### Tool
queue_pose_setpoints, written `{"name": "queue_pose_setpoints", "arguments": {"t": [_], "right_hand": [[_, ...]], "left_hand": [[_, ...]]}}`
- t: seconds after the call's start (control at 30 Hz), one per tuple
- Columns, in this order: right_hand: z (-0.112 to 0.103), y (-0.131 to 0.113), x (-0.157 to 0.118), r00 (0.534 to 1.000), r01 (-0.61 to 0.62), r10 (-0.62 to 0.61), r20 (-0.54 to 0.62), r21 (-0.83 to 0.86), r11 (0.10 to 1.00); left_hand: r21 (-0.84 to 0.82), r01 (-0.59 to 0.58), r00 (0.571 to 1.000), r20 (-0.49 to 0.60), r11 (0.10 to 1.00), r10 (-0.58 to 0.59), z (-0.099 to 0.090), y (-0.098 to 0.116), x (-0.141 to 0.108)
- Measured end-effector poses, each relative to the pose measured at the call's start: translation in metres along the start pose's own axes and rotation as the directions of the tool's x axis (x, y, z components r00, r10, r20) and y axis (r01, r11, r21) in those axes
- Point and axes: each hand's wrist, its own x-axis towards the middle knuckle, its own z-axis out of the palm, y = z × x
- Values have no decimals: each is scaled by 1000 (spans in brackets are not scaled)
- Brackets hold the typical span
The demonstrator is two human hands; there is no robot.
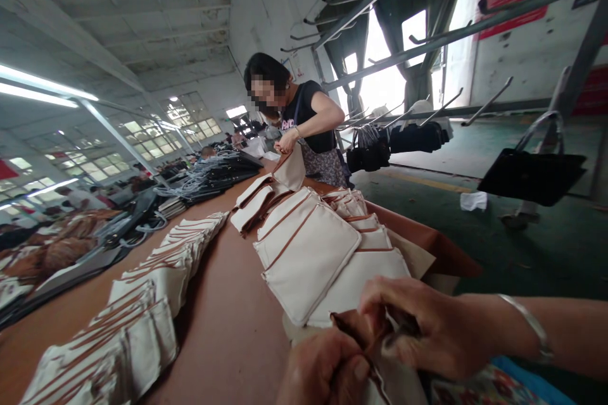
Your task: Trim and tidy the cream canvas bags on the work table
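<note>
A factory hall with a long brown worktable (pixel 228 323) under strip lights. Far left, a row of cream canvas pouches with brown trim (pixel 142 310) lies overlapped along the table. Centre, a second stack of cream pouches (pixel 308 253) rests fanned out near the table edge. At the bottom, the left hand (pixel 323 370) is closed on the brown trim of a cream pouch (pixel 394 383) held just above the wearer's lap; the right hand (pixel 427 326), a bangle on its wrist, pinches the same pouch from above, fingers curled. Beyond the stacks, a co-worker in a dark top (pixel 308 117) holds up another pouch. Right, black bags (pixel 529 174) hang from a metal rack.
</note>
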Motion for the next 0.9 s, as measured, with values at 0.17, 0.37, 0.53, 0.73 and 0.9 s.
{"name": "queue_pose_setpoints", "arguments": {"t": [0.17,0.37,0.53,0.73,0.9], "right_hand": [[-17,-4,11,945,-324,297,136,275,905],[-17,-5,31,914,-287,228,335,138,948],[1,0,26,980,-24,60,189,-185,982],[6,1,11,982,183,-148,114,-430,884],[-1,-3,9,982,182,-154,112,-320,930]], "left_hand": [[202,-171,985,39,964,166,-2,-9,-3],[383,-290,948,-14,877,319,1,-15,1],[510,-270,944,-28,817,330,2,-29,-2],[-157,12,999,-34,988,-17,8,-31,-6],[-340,162,986,29,926,-162,1,-19,-4]]}}
